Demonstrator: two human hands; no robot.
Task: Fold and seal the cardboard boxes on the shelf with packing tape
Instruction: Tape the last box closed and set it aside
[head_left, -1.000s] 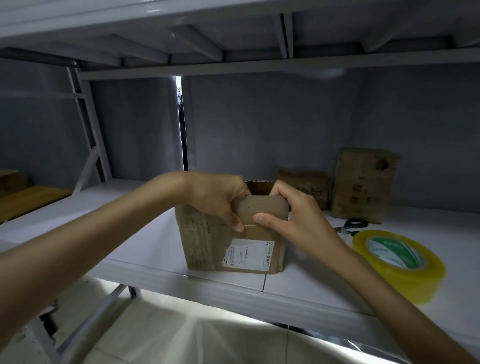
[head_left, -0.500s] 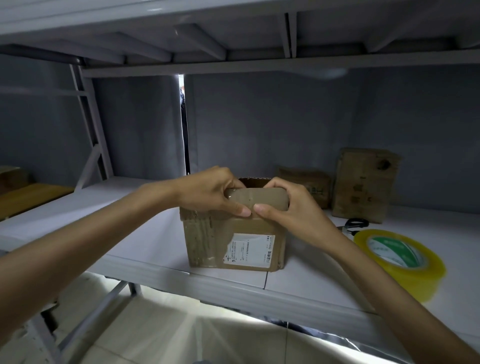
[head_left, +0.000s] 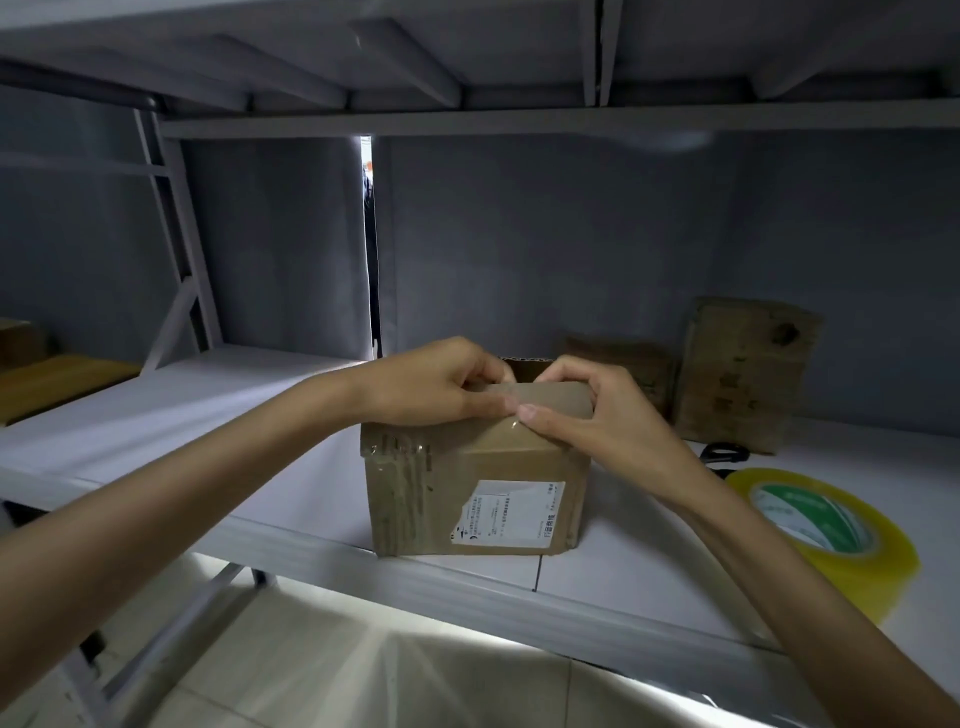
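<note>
While both hands' fingers (head_left: 511, 402) curl on the near flap (head_left: 545, 400) of the box (head_left: 475, 493), press flat, hold closed, then fetch tape roll (head_left: 826, 530) at right.

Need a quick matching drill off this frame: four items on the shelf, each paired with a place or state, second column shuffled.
Things:
1. box with label
2. tape roll
3. scissors
4. tall box

Places or states:
A. upright against the back wall
B. lying flat at the far right
C. both hands on its top flap
D. between the tape roll and the tall box

Pairs: 1-C, 2-B, 3-D, 4-A
</note>
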